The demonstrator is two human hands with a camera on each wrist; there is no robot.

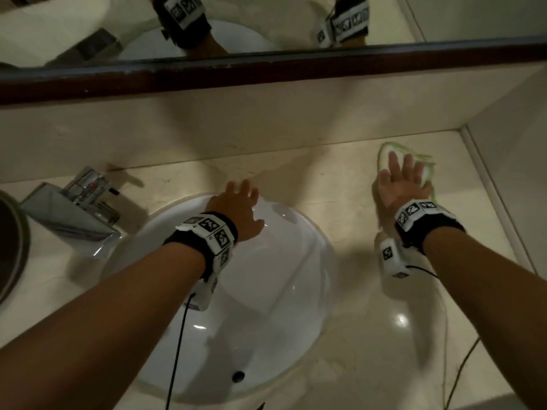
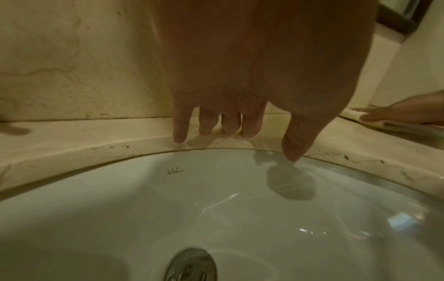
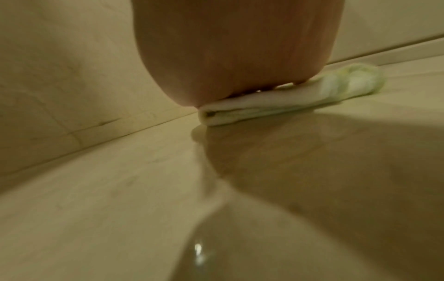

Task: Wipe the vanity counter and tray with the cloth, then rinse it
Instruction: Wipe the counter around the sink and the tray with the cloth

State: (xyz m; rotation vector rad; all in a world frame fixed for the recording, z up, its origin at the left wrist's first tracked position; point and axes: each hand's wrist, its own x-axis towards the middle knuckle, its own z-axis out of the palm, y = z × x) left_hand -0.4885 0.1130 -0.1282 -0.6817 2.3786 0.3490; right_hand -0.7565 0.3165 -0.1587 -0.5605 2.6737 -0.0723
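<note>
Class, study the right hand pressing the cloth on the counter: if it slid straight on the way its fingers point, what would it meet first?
The right hand lies flat on the cloth, fingers aimed at the back wall. Likely the wall's base comes first; the counter between looks free, though depth is unclear.

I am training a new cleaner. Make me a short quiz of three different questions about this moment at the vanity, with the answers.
1. True or false: the right hand presses flat on the cloth on the counter.
2. Multiple choice: where do the left hand fingers rest? A) on the tap B) on the counter at the far rim of the basin C) on the cloth
3. Fill in: the cloth lies near the back-right ______ of the counter.

Key: 1 true; 2 B; 3 corner.
</note>
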